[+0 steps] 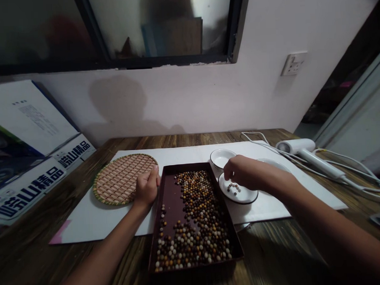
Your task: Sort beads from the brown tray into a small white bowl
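A dark red tray (171, 202) holds a great many small round beads (200, 205) in black, brown, yellow and white. At its upper left edge is my left hand (147, 186), its fingers curled closed; what they hold, if anything, is hidden. My right hand (237, 170) hangs over a white dish (249, 197) with a dark rim, fingers pinched together and pointing down. Several beads (233, 188) lie in that dish below the fingertips. Whether a bead is between the fingers cannot be made out.
Left of the tray lies a round woven mat (122, 179). A small white bowl (222, 158) stands behind the dish, and another dish (274, 165) is partly behind my right arm. A white hair dryer (313, 154) with its cord lies right. Printed boxes (37, 182) stand left.
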`<act>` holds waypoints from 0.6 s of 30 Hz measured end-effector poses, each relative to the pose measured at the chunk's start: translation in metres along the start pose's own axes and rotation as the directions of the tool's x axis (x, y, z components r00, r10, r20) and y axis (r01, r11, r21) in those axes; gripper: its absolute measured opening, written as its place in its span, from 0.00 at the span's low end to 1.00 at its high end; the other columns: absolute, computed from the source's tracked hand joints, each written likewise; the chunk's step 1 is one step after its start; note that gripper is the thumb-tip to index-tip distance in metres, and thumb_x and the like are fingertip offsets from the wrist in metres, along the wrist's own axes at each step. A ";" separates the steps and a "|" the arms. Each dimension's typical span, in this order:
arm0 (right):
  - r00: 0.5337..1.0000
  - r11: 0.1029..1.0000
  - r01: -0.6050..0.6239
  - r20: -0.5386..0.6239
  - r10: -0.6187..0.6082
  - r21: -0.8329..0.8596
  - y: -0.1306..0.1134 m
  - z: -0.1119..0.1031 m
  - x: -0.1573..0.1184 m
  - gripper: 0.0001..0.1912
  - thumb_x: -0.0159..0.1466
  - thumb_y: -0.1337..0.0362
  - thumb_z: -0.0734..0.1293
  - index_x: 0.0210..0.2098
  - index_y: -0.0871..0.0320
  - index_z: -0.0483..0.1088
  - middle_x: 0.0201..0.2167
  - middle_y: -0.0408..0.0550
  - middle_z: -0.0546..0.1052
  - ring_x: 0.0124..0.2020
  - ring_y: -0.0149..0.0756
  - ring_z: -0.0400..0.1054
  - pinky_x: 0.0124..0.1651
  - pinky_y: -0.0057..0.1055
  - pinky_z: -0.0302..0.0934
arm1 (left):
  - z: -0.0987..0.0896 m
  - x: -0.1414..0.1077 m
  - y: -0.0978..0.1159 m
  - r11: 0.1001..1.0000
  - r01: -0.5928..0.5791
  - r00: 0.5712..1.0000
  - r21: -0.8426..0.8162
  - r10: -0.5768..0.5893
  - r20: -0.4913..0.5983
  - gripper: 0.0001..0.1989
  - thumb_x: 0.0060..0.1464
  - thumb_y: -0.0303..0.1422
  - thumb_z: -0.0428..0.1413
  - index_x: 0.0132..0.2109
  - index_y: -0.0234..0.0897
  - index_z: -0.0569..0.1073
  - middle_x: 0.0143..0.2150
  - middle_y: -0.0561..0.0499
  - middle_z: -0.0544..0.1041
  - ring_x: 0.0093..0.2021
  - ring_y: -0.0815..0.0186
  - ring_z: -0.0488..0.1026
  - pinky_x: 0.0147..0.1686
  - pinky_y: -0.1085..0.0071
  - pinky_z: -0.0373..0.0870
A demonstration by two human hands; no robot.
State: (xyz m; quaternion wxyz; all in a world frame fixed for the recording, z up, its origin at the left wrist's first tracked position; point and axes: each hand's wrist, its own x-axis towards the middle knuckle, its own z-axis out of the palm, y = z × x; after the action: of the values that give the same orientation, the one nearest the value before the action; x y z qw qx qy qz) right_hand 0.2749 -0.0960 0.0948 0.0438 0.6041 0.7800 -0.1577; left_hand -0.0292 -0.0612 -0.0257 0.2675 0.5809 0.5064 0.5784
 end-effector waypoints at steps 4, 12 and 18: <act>0.999 1.000 -0.002 0.035 0.001 0.020 0.000 0.001 0.001 0.17 0.58 0.79 0.66 0.41 0.58 0.80 0.30 0.48 0.80 0.29 0.33 0.72 0.32 0.29 0.62 | -0.001 0.001 -0.001 1.000 -0.001 1.000 0.003 0.001 -0.005 0.28 0.61 0.48 0.52 0.16 0.40 0.61 0.16 0.54 0.59 0.20 0.68 0.58 0.25 0.67 0.56; 0.999 1.000 0.022 0.027 -0.022 -0.022 0.003 0.003 0.004 0.14 0.57 0.74 0.68 0.41 0.57 0.80 0.30 0.47 0.80 0.27 0.31 0.70 0.32 0.29 0.64 | 0.000 0.001 0.000 1.000 0.002 1.000 -0.002 -0.002 -0.008 0.28 0.60 0.48 0.53 0.16 0.40 0.61 0.15 0.54 0.60 0.19 0.68 0.59 0.25 0.68 0.57; 1.000 1.000 -0.001 -0.028 0.001 -0.030 -0.001 0.003 -0.003 0.18 0.57 0.77 0.67 0.42 0.56 0.80 0.32 0.48 0.80 0.28 0.33 0.72 0.32 0.30 0.62 | -0.001 0.001 0.000 1.000 -0.005 1.000 0.005 0.005 -0.010 0.28 0.60 0.48 0.53 0.16 0.40 0.61 0.15 0.54 0.60 0.20 0.68 0.59 0.25 0.68 0.57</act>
State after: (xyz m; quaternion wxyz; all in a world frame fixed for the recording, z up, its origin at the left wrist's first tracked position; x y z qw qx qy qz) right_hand 0.2746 -0.0999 0.0927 0.0418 0.6059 0.7825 -0.1373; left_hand -0.0302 -0.0607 -0.0253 0.2622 0.5801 0.5076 0.5806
